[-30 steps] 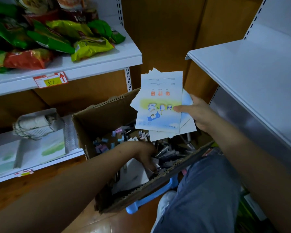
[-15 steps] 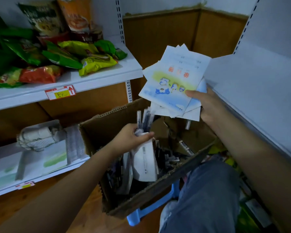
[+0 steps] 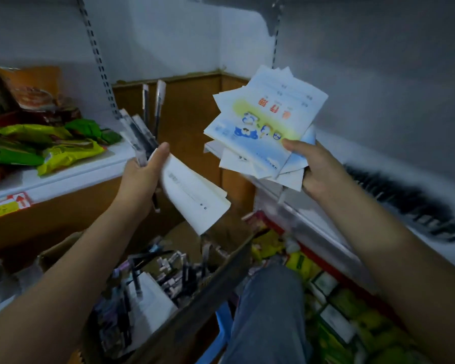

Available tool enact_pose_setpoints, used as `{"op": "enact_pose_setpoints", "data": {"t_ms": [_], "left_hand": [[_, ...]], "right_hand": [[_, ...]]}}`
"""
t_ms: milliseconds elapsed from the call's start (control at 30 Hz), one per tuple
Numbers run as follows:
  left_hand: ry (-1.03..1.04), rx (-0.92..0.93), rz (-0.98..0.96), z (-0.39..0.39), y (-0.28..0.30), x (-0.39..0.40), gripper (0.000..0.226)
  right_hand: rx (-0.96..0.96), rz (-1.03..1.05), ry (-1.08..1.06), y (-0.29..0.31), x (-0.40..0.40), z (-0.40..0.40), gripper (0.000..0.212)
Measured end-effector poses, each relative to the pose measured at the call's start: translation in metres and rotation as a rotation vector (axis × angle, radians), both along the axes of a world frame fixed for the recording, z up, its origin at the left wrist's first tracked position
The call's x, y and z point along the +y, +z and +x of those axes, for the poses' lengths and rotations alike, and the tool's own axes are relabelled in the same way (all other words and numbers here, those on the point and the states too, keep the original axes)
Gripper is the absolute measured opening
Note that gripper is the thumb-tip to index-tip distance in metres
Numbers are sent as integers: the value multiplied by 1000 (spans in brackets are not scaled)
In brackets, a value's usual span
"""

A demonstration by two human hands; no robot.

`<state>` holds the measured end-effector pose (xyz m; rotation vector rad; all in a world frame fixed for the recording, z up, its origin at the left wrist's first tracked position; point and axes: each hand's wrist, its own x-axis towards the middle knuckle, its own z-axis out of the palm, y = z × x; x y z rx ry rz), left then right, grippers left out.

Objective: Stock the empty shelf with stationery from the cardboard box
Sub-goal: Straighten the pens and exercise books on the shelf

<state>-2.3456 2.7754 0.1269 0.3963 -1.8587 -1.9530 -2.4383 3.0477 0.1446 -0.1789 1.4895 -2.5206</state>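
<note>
Above the cardboard box, left hand gripping slim pens, right hand pinching fanned paper booklets.

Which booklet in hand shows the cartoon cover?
The top booklet of the right hand's stack; the left hand's booklet shows plain white.

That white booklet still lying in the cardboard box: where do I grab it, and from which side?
Probably pinch the white booklet at its upper right corner, coming from above on the box's open side. That corner looks bare, while dark pens lie across its left part, and the cardboard box wall blocks a low approach.
</note>
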Motion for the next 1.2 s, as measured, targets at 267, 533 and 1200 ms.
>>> {"op": "enact_pose_setpoints", "data": {"t_ms": [267,533,1200], "left_hand": [[-338,75,198,-37,31,161,38],[-713,27,478,-11,28,340,32],[-921,-189,589,17,-20,475,31]], "right_hand": [[-66,62,-271,15,170,80,43],[-95,138,-588,12,339,198,43],[-56,249,-925,-47,438,308,45]]}}
